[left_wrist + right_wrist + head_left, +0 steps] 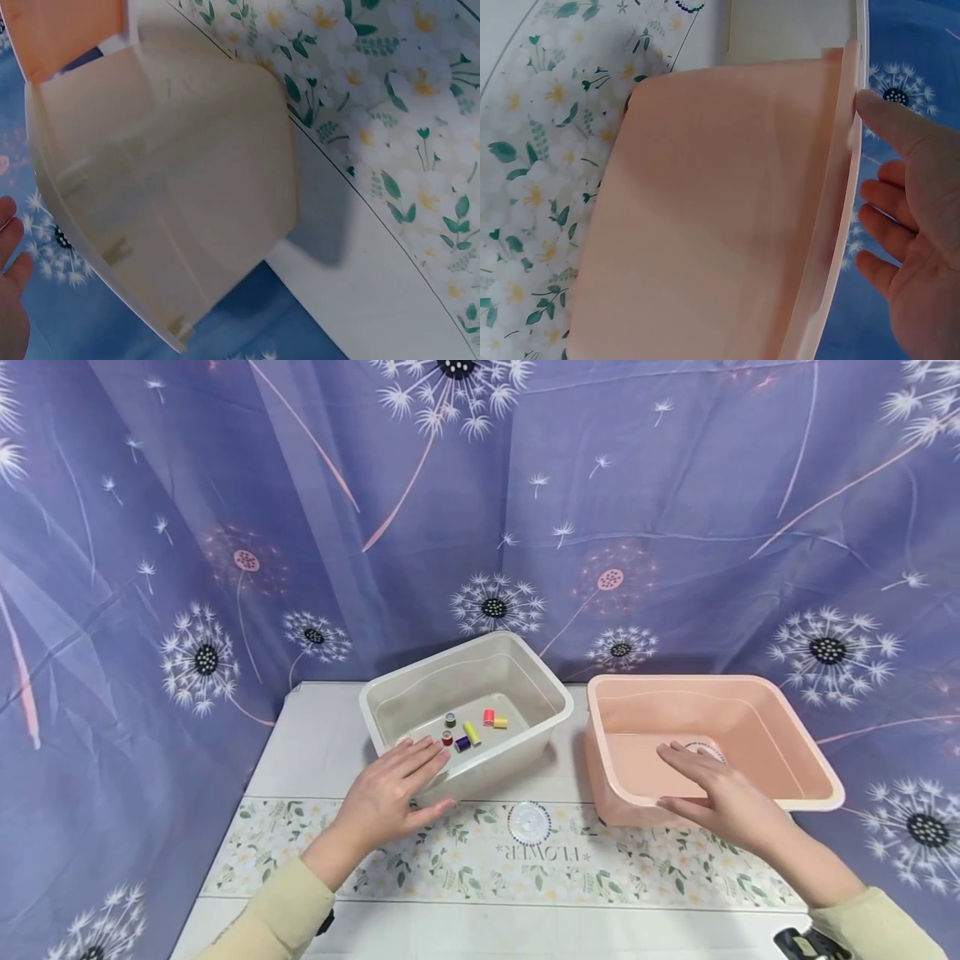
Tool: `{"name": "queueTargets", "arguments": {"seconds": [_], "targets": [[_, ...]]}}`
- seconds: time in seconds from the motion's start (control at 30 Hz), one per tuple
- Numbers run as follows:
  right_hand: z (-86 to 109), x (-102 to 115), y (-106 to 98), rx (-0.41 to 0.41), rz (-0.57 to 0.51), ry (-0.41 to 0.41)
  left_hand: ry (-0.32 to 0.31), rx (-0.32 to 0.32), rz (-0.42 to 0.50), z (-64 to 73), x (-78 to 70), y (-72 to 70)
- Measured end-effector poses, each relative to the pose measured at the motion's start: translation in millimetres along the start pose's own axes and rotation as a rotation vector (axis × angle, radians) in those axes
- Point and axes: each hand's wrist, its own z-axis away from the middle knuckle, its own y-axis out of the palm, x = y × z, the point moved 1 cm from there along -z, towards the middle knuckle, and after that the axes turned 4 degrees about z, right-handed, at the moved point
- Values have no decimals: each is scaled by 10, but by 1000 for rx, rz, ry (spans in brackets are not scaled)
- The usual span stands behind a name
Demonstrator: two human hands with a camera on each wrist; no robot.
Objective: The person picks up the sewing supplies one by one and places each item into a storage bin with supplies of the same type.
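Observation:
My left hand (396,785) hovers over the near left rim of a light grey plastic basin (540,727), its fingers extended and holding nothing. Several small thread spools lie on the basin floor: a yellow spool (472,733), a purple spool (462,744), a red spool (447,737), a dark green spool (450,720) and a pink spool (489,717) beside another yellow one. My right hand (723,793) is over the near rim of a pink basin (630,802), fingers extended and nothing in them. The right wrist view has the thumb (892,120) right at the rim. Inside the pink basin, a round pin wheel (705,750) is partly hidden by that hand.
Between the hands, another round pin wheel (529,823) with beaded edges lies on the flowered strip of the white tablecloth (465,931). A purple dandelion-print curtain (420,577) hangs close behind both basins and along the left side.

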Motion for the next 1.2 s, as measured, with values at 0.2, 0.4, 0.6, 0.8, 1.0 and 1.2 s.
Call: {"name": "queueTargets", "arguments": {"seconds": [0.2,0.4,0.6,0.8,1.0,1.2], "targets": [[135,-13,-16,-23,26,45,49,-12,29,-39,-116,57],[245,-29,25,-127,70,5,85,-16,36,-51,-246,123],[371,-33,95,-227,57,23,107,-4,17,-45,-362,196],[464,-10,158,-274,61,55,126,-4,31,-24,-479,304],[543,24,207,-304,92,80,123,10,34,26,-567,436],[625,-21,250,-322,98,110,81,73,55,77,-641,582]]}}
